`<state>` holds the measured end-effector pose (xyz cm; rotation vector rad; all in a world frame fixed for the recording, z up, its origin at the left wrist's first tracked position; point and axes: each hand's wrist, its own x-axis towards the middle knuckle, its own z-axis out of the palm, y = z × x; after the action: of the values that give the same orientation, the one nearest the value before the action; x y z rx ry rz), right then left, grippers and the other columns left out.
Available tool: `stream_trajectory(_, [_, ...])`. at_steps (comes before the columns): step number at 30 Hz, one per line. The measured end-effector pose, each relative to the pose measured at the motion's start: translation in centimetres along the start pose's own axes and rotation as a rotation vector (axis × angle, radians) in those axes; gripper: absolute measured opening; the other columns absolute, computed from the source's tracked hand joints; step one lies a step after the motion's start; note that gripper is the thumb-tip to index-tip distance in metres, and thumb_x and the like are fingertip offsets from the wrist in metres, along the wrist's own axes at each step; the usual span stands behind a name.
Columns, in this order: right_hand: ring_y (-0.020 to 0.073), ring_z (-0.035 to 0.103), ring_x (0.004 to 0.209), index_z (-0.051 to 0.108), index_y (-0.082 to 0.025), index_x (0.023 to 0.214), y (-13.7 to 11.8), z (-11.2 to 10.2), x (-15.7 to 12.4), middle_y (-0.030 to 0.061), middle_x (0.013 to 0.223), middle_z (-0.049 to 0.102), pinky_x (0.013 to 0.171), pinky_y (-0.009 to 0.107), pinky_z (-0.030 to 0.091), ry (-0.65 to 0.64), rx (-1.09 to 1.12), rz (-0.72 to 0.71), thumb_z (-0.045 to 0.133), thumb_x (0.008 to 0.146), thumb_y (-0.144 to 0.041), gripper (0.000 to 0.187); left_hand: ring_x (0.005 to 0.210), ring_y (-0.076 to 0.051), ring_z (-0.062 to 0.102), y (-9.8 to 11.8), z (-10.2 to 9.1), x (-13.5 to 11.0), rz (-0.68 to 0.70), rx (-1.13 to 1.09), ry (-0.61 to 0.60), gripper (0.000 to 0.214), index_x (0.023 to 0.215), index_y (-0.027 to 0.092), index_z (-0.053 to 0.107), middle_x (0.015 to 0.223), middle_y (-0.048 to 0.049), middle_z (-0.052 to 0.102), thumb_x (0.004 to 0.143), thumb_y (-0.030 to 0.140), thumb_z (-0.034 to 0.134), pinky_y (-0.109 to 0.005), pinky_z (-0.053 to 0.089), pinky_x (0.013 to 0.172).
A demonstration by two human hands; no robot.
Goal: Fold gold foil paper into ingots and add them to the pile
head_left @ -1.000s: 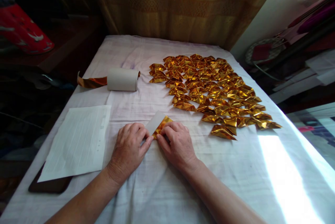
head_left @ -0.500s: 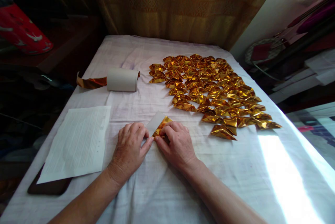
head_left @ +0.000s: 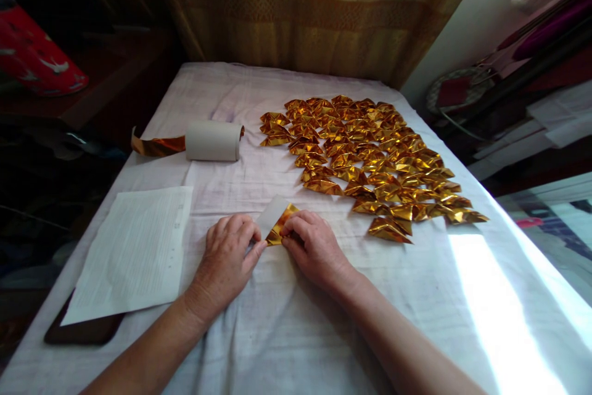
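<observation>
A piece of gold foil paper (head_left: 283, 217) with a pale backing lies partly folded on the cloth, between both hands. My left hand (head_left: 229, 253) pinches its left lower corner between thumb and fingers. On the right side, my right hand (head_left: 314, 246) grips the folded gold edge, with curled fingers and the thumb below. Parts of the paper are hidden under the fingers. Beyond and to the right, several folded gold foil ingots (head_left: 365, 154) sit in close rows, the nearest ingot (head_left: 391, 229) just right of my right hand.
A roll of foil paper (head_left: 213, 141) with a loose gold strip lies at the left back. Nearer, a printed sheet (head_left: 134, 253) partly covers a dark phone-like object (head_left: 86, 328). A curtain (head_left: 296, 13) hangs behind the table; a red patterned cylinder (head_left: 41, 53) stands at far left.
My right hand's thumb has shifted right, away from the left thumb, along the foil's lower edge, exposing more of the gold fold. The whole view has shifted slightly.
</observation>
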<state>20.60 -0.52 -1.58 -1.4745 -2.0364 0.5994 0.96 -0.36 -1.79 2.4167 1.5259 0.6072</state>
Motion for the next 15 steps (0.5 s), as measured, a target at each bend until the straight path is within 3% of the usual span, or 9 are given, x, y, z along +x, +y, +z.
stream_trajectory(6, [0.0191,0.056,0.082,0.061,-0.021,0.08,-0.9,0.4,0.1,0.0033,0.087,0.064,0.073,0.031,0.039,0.033,-0.102,0.016,0.065,0.083,-0.019,0.005,0.096,-0.024,0.053,-0.2,-0.1,0.1,-0.005,-0.057,-0.001,0.005,0.085,0.024,0.054,0.097,-0.0032,0.061,0.087,0.025,0.059,-0.039,0.042,0.083])
stream_trajectory(10, [0.0227,0.054,0.084,0.059,-0.022,0.078,-1.5,1.4,0.1,0.0051,0.085,0.062,0.071,0.033,0.037,0.111,-0.237,0.076,0.073,0.08,-0.039,0.023,0.096,-0.024,0.053,-0.3,-0.1,0.0,-0.01,-0.064,-0.005,0.007,0.085,0.024,0.054,0.097,-0.0034,0.06,0.087,0.028,0.059,-0.04,0.042,0.084])
stream_trajectory(15, [0.021,0.057,0.086,0.06,-0.022,0.081,-1.0,1.1,0.1,0.0029,0.089,0.064,0.073,0.032,0.037,0.064,-0.123,0.052,0.072,0.08,-0.024,0.012,0.097,-0.024,0.054,-0.4,0.0,0.0,-0.005,-0.073,0.003,0.003,0.086,0.024,0.055,0.097,-0.0033,0.061,0.087,0.025,0.058,-0.039,0.042,0.085])
